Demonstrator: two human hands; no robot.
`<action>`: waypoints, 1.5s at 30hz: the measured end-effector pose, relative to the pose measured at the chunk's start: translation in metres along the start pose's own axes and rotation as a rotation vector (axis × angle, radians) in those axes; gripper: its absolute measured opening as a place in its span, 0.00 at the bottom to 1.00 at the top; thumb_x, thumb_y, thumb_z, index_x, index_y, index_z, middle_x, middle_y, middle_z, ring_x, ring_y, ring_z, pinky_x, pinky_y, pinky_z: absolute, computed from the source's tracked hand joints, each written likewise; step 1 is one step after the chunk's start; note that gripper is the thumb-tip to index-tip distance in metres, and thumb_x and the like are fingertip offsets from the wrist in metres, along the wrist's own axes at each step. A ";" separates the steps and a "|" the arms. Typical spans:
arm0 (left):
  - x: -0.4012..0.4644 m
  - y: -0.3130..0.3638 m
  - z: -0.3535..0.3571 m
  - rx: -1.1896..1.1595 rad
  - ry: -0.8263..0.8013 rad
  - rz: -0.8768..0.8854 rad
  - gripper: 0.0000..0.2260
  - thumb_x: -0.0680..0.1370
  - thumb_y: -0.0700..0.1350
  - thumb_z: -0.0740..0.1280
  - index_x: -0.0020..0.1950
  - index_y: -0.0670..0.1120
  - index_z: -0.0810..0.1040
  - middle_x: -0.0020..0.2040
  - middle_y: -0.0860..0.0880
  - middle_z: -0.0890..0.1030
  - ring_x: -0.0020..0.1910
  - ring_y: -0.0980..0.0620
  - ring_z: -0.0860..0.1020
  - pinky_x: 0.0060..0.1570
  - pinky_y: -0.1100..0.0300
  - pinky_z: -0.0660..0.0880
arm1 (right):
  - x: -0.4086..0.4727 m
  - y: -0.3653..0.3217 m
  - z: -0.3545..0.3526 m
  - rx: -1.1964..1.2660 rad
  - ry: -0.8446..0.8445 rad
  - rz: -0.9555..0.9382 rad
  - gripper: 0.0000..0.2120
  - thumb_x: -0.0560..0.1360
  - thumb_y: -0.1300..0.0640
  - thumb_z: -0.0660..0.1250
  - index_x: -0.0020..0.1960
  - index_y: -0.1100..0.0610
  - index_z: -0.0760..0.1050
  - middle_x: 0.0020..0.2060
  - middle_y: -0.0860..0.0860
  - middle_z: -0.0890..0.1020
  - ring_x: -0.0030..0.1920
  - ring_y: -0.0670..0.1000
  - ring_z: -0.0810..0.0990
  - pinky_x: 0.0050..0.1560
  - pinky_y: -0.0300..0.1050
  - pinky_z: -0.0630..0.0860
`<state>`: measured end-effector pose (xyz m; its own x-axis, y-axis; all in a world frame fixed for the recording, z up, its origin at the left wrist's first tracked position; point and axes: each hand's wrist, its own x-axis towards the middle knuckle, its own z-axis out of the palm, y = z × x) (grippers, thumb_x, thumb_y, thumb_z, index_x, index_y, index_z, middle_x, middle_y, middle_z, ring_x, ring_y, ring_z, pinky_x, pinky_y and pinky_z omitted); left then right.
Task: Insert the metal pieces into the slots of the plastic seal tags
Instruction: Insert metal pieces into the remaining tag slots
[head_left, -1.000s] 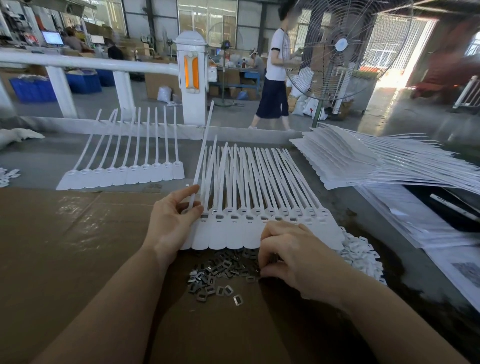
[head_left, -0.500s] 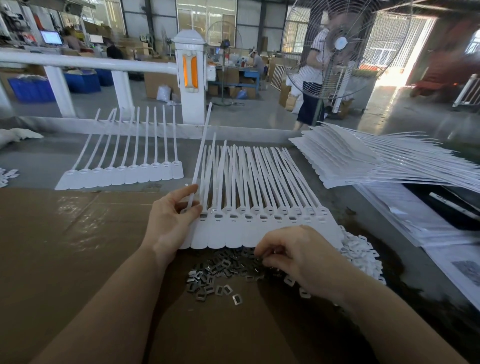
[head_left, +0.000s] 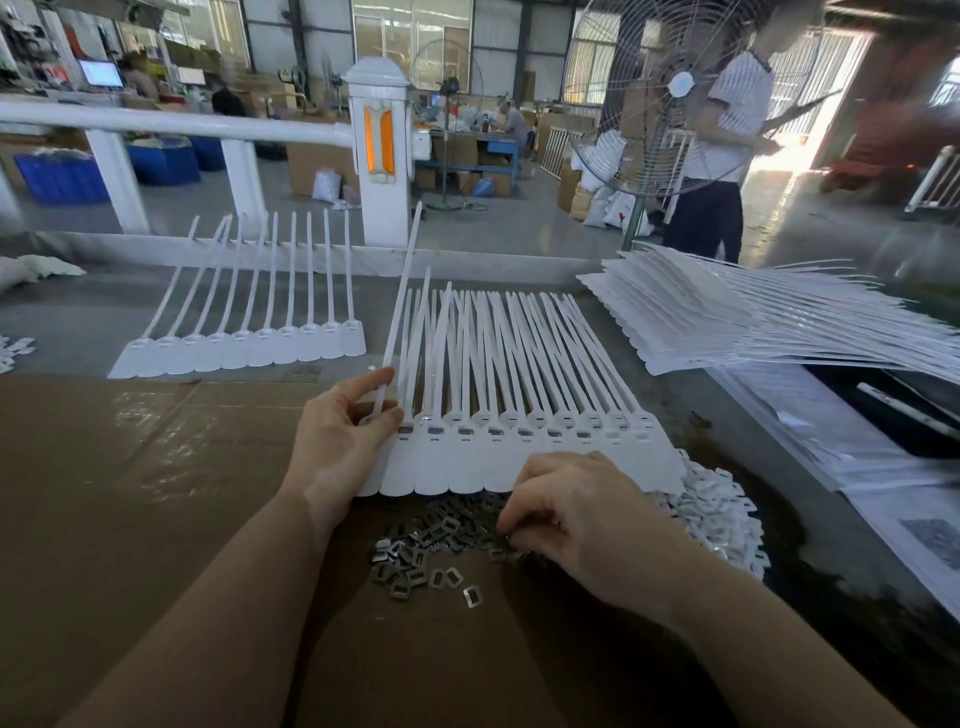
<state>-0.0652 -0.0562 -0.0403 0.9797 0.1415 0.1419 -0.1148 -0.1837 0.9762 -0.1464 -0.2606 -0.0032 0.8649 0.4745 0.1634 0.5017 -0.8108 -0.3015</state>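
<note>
Left hand (head_left: 337, 441) pinching seal tag (head_left: 397, 322) — right hand (head_left: 576, 512) among metal pieces (head_left: 431, 551)

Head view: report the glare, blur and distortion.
Head view: daylight blows out the doorway at upper right; sheen streaks the brown cardboard sheet; wide-angle bending curves the white railing; the standing person in the striped shirt is motion-blurred; the pile of small metal pieces stays sharp.

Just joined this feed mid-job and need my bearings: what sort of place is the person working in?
Most likely a factory or workshop floor. A row of white seal tags lies on a cardboard-covered bench by a pile of metal pieces, with a stack of more tags at right, and an industrial fan and workbenches behind.
</note>
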 end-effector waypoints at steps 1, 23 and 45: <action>0.000 0.000 0.000 0.001 -0.002 0.000 0.19 0.75 0.37 0.69 0.63 0.52 0.76 0.52 0.49 0.81 0.49 0.54 0.79 0.59 0.52 0.75 | 0.001 -0.002 0.001 -0.013 -0.007 -0.011 0.06 0.75 0.51 0.66 0.51 0.47 0.80 0.46 0.40 0.75 0.49 0.40 0.69 0.60 0.41 0.61; 0.000 0.000 -0.002 -0.003 0.002 -0.015 0.19 0.75 0.37 0.69 0.64 0.50 0.77 0.50 0.48 0.82 0.49 0.52 0.80 0.59 0.52 0.75 | 0.000 -0.010 0.015 -0.188 0.023 -0.110 0.05 0.78 0.50 0.60 0.49 0.49 0.73 0.49 0.44 0.73 0.52 0.45 0.68 0.59 0.43 0.58; 0.002 0.000 -0.003 -0.022 0.014 -0.010 0.19 0.74 0.36 0.70 0.63 0.50 0.77 0.50 0.49 0.82 0.49 0.53 0.80 0.56 0.55 0.76 | -0.006 0.010 -0.003 0.091 0.245 0.143 0.03 0.74 0.57 0.68 0.47 0.52 0.80 0.40 0.41 0.78 0.42 0.39 0.74 0.49 0.31 0.70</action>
<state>-0.0635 -0.0531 -0.0397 0.9785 0.1565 0.1345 -0.1092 -0.1608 0.9809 -0.1466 -0.2730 -0.0042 0.9090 0.2522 0.3319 0.3816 -0.8239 -0.4191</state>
